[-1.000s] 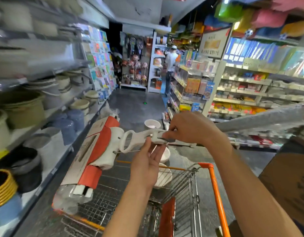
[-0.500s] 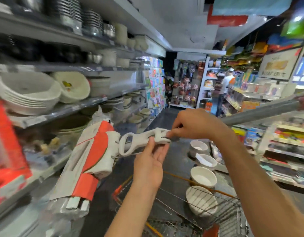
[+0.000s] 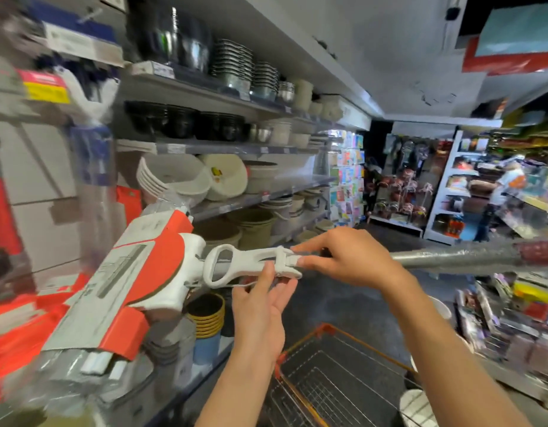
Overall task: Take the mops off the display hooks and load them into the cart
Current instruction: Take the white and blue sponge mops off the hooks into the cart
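A mop [image 3: 149,272] with an orange-and-white head in clear plastic wrap hangs in the air, tilted down to the left. Its white lever handle [image 3: 235,263] runs right into a film-wrapped grey pole [image 3: 470,257]. My left hand [image 3: 263,306] comes from below and pinches the lever's lower edge between thumb and fingers. My right hand [image 3: 343,260] pinches the white clamp where lever meets pole. The orange-rimmed wire cart [image 3: 337,331] stands below my arms. More orange mop packaging [image 3: 7,328] shows blurred at the far left.
Shelves of stacked bowls, metal pots and baskets [image 3: 223,177] line the left side, close to the mop head. White bowls [image 3: 417,405] sit at the cart's right edge. A person [image 3: 500,192] stands far down the aisle by shelving on the right.
The view has swung left and upward, off the cart and onto the shelves. The mop head has risen slightly. Both hands keep their hold on the lever and clamp.
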`<state>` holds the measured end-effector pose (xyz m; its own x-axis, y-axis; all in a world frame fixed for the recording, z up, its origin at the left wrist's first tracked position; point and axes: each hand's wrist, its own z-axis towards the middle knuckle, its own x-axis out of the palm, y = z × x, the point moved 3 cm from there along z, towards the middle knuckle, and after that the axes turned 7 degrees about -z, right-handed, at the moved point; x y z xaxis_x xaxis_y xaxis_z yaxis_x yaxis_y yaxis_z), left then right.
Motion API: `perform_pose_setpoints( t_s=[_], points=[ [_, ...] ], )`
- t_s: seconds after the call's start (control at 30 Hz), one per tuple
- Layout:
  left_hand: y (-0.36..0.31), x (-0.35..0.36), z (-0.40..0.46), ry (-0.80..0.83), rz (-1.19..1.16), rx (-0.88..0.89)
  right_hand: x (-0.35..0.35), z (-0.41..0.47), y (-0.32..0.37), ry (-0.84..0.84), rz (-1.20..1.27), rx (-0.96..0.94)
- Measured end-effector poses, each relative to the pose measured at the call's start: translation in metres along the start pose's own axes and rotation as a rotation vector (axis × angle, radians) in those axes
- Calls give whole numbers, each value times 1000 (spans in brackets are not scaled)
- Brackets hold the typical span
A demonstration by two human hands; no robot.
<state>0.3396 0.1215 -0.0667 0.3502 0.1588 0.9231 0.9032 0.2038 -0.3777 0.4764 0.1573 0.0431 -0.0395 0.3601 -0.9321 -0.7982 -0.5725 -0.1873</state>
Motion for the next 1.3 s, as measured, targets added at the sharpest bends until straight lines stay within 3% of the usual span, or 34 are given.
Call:
perform_pose_setpoints(
  t_s=[0.33, 0.57, 0.7, 1.0, 1.3],
  points=[
    [-113, -53, 33, -61, 71, 178, 47, 87, 88, 150, 195, -143],
    [-164, -96, 45, -94, 194, 303, 84, 116, 150, 9, 277, -153],
    [-175, -109, 45, -128, 269, 469, 99, 127, 170, -58, 369, -150],
    [-185, -98, 53, -143, 507, 732, 120, 143, 187, -288, 620, -124],
    [-193, -49, 57, -22, 716, 910, 109, 153, 179, -505, 895, -126]
  ],
)
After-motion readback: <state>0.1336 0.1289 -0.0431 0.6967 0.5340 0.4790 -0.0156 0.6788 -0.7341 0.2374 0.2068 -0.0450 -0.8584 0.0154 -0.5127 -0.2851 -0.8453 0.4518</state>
